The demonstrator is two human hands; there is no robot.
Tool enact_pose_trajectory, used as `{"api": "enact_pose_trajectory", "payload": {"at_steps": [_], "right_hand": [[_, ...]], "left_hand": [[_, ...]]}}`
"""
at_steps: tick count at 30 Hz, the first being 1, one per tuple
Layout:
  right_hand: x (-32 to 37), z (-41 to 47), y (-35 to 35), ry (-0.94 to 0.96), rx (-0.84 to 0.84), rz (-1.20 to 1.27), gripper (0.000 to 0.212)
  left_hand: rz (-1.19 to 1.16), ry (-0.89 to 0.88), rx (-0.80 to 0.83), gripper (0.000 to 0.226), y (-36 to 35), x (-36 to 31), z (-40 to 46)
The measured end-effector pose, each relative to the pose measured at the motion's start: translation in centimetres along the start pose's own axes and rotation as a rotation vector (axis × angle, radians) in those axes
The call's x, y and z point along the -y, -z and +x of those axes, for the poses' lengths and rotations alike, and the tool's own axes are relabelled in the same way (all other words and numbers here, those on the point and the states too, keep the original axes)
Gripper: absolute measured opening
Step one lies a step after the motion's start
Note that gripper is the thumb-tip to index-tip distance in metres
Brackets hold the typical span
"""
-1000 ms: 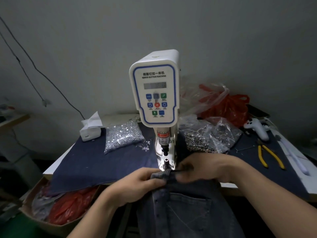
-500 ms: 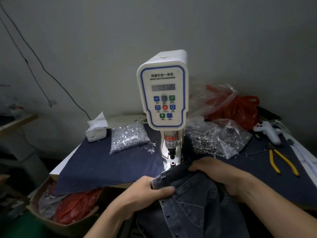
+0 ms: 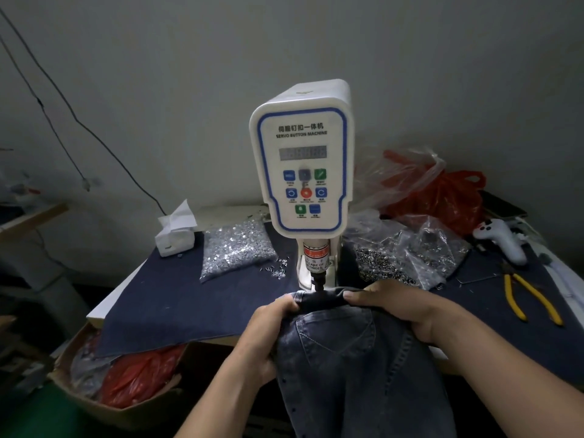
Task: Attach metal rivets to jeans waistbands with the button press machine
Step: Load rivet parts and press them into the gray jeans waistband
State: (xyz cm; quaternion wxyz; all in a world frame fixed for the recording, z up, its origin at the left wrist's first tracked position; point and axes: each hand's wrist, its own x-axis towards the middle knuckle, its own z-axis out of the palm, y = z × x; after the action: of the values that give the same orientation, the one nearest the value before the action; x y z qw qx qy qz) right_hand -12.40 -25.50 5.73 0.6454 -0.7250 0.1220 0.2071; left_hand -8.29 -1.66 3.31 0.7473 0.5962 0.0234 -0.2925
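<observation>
- Both hands hold a pair of jeans (image 3: 354, 358) at the waistband, directly under the plunger of the button press (image 3: 301, 159).
- The left hand (image 3: 268, 324), at 7 o'clock of the plunger, grips the band's end.
- The right hand (image 3: 401, 308), at 4 o'clock, pinches the band's upper edge.
- A bag of rivets (image 3: 237, 251) lies at 10 o'clock; yellow pliers (image 3: 531, 298) at 3 o'clock.

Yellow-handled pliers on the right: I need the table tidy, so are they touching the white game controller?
Apart. The head view shows dark cloth between the yellow-handled pliers and the white game controller.
</observation>
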Motion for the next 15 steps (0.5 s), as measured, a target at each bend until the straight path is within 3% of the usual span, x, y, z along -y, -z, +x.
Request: {"api": "enact_pose_trajectory", "payload": {"at_steps": [5, 9, 13, 15], "right_hand": [[0.4, 0.8, 0.4, -0.004, -0.016, 0.006, 0.045], [0.4, 1.1, 0.4, -0.005, -0.018, -0.053, 0.039], [-1.0, 1.2, 0.0, 0.078, 0.079, -0.04, 0.057], [-1.4, 1.5, -0.4, 0.131, 0.075, -0.053, 0.051]], "left_hand": [[0.237, -0.091, -0.127, 0.039, -0.1, -0.8, 1.1], [0.264, -0.077, -0.04, 0.055, 0.6, -0.9, 1.2], [0.104, -0.147, 0.074, 0.043, 2.0, 0.1, 1.4], [0.014, -0.215, 0.098, 0.037, 2.2, 0.5, 1.8]]}}
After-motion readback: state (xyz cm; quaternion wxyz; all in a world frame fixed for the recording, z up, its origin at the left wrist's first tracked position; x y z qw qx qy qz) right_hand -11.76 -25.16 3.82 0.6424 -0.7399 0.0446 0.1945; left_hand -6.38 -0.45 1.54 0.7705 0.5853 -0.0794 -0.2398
